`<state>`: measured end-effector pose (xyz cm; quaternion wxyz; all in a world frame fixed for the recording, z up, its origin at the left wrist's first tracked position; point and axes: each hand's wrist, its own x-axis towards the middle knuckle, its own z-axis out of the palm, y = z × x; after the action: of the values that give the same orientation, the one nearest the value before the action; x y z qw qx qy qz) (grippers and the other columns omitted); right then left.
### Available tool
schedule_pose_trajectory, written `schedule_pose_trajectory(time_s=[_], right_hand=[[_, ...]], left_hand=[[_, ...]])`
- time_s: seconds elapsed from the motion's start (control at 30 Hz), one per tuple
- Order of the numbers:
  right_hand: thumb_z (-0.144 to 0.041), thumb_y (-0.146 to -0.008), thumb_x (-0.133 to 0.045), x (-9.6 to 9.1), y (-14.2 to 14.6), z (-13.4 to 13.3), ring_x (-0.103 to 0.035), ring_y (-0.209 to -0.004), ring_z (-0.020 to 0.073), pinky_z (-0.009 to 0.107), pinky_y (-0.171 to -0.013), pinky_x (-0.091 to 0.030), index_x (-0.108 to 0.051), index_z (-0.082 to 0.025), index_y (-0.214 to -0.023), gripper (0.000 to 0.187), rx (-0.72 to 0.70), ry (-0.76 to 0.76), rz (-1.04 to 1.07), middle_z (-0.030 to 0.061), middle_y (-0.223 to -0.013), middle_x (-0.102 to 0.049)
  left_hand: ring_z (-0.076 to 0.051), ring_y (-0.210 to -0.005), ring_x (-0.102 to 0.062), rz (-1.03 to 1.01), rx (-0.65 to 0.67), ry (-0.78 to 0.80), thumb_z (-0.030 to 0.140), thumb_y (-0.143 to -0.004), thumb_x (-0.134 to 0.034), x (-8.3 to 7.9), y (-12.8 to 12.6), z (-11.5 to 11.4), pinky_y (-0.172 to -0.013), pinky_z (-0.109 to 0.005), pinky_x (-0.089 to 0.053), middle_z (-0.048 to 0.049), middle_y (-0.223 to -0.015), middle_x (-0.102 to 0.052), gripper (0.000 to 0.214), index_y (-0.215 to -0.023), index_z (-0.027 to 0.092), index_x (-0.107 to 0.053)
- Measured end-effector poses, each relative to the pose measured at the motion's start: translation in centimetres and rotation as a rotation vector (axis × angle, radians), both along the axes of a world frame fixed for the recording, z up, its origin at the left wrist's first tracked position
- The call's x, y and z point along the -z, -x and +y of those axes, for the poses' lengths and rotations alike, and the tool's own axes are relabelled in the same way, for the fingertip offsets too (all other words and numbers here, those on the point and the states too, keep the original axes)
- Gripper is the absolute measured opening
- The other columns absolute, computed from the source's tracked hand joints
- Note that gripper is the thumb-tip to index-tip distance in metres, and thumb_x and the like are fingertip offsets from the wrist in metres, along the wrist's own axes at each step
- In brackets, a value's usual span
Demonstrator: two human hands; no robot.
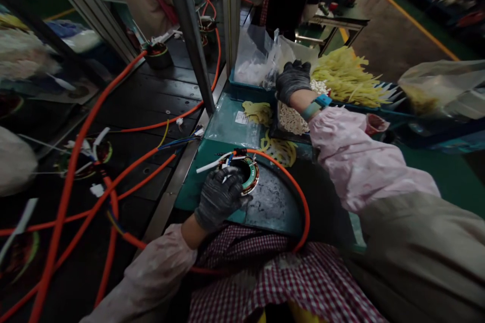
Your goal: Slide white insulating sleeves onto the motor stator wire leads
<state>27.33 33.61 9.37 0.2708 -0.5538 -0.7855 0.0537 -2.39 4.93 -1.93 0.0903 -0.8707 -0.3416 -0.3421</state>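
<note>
My left hand [222, 198], in a dark grey glove, grips the near left side of a motor stator [251, 176], a ring with copper windings and a green inner edge. Its fingers curl over the rim, close to white sleeved leads. From the top of the stator an orange cable [299, 193] loops right and down towards my lap. My right hand [293, 81], gloved alike, reaches out over the parts bins, by a clear plastic bag [275, 58]. Its fingers are curled, and whatever they hold is hidden.
Yellow sleeving strips [344, 73] lie heaped at the back right, near a box of small beige pieces [292, 120]. A metal post [193, 30] rises at the bench edge. On the left, more stators [158, 55] and orange cables lie on a dark slatted line. Other people stand beyond.
</note>
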Motion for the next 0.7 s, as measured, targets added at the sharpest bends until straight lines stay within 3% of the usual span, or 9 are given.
schedule_pose_trajectory(time_s=[0.1,0.17,0.23,0.33,0.4,0.47,0.5,0.57,0.7], right_hand=[[-0.030,-0.092,-0.099,-0.6,0.6,-0.8,-0.059,-0.149,0.0438,0.074,-0.137,-0.033,-0.082,-0.011,-0.094,0.025,0.106,0.013,-0.042,0.0246,-0.133,-0.081],[-0.033,-0.097,-0.096,-2.0,0.5,-3.0,-0.071,-0.126,0.0336,0.058,-0.126,-0.052,-0.085,-0.015,-0.102,0.022,0.060,0.036,-0.025,0.0198,-0.126,-0.084],[-0.044,-0.107,-0.087,-3.9,0.1,-7.0,-0.075,-0.105,0.0252,0.042,-0.108,-0.063,-0.084,-0.023,-0.112,0.022,-0.057,0.026,0.079,0.0134,-0.115,-0.086],[-0.059,-0.116,-0.070,-6.3,-0.9,-15.1,-0.080,-0.113,0.0265,0.043,-0.107,-0.065,-0.079,-0.031,-0.115,0.029,-0.130,-0.187,0.332,0.0124,-0.123,-0.084],[-0.054,-0.115,-0.074,-6.6,-1.4,-20.7,-0.082,-0.098,0.0231,0.041,-0.096,-0.068,-0.077,-0.031,-0.117,0.023,-0.167,-0.155,0.406,0.0066,-0.110,-0.083],[-0.051,-0.115,-0.075,-5.5,-1.4,-25.3,-0.075,-0.069,0.0168,0.034,-0.073,-0.068,-0.078,-0.030,-0.112,0.021,-0.413,0.149,0.306,-0.0003,-0.091,-0.081],[-0.053,-0.116,-0.071,-4.5,-1.2,-27.1,-0.075,-0.068,0.0174,0.034,-0.069,-0.067,-0.078,-0.029,-0.109,0.026,-0.400,0.202,0.312,0.0002,-0.088,-0.081],[-0.055,-0.118,-0.066,-2.1,-0.5,-29.7,-0.078,-0.071,0.0193,0.033,-0.067,-0.067,-0.077,-0.027,-0.107,0.032,-0.257,0.184,0.342,0.0021,-0.088,-0.083],[-0.051,-0.120,-0.063,2.0,1.4,-32.8,-0.081,-0.070,0.0220,0.035,-0.065,-0.068,-0.075,-0.029,-0.108,0.028,-0.009,-0.023,0.465,0.0025,-0.085,-0.084]], left_hand=[[-0.032,-0.119,-0.079,0.004,0.052,0.014,0.041,-0.105,-0.086,0.1,0.2,0.3,-0.100,-0.048,-0.063,-0.0081,-0.111,-0.086,0.020,-0.110,0.023,-0.077],[-0.032,-0.120,-0.079,0.006,0.101,0.023,0.041,-0.106,-0.086,0.3,0.4,0.6,-0.101,-0.047,-0.062,-0.0082,-0.113,-0.086,0.021,-0.113,0.024,-0.078],[-0.032,-0.123,-0.078,0.012,0.131,0.030,0.043,-0.107,-0.085,0.5,0.5,0.8,-0.102,-0.047,-0.062,-0.0084,-0.114,-0.086,0.021,-0.114,0.024,-0.079],[-0.032,-0.125,-0.078,0.022,0.118,0.021,0.044,-0.109,-0.081,0.6,0.7,0.8,-0.103,-0.047,-0.063,-0.0089,-0.115,-0.086,0.022,-0.115,0.023,-0.078],[-0.033,-0.127,-0.078,0.035,0.085,0.038,0.046,-0.111,-0.078,0.5,0.7,0.5,-0.103,-0.048,-0.063,-0.0095,-0.121,-0.086,0.024,-0.118,0.023,-0.078],[-0.034,-0.130,-0.078,0.066,0.051,0.077,0.048,-0.112,-0.076,0.3,0.6,0.2,-0.104,-0.050,-0.064,-0.0092,-0.125,-0.087,0.025,-0.120,0.024,-0.077],[-0.034,-0.131,-0.079,0.087,0.035,0.089,0.049,-0.112,-0.075,0.1,0.6,0.0,-0.104,-0.050,-0.064,-0.0088,-0.124,-0.087,0.025,-0.120,0.025,-0.077],[-0.035,-0.130,-0.080,0.126,0.008,0.088,0.049,-0.113,-0.073,-0.4,0.4,-0.3,-0.103,-0.051,-0.065,-0.0084,-0.119,-0.087,0.025,-0.118,0.025,-0.077],[-0.034,-0.123,-0.082,0.124,-0.022,0.042,0.049,-0.116,-0.067,-1.2,0.0,-0.5,-0.098,-0.049,-0.065,-0.0081,-0.109,-0.087,0.026,-0.115,0.024,-0.075]])
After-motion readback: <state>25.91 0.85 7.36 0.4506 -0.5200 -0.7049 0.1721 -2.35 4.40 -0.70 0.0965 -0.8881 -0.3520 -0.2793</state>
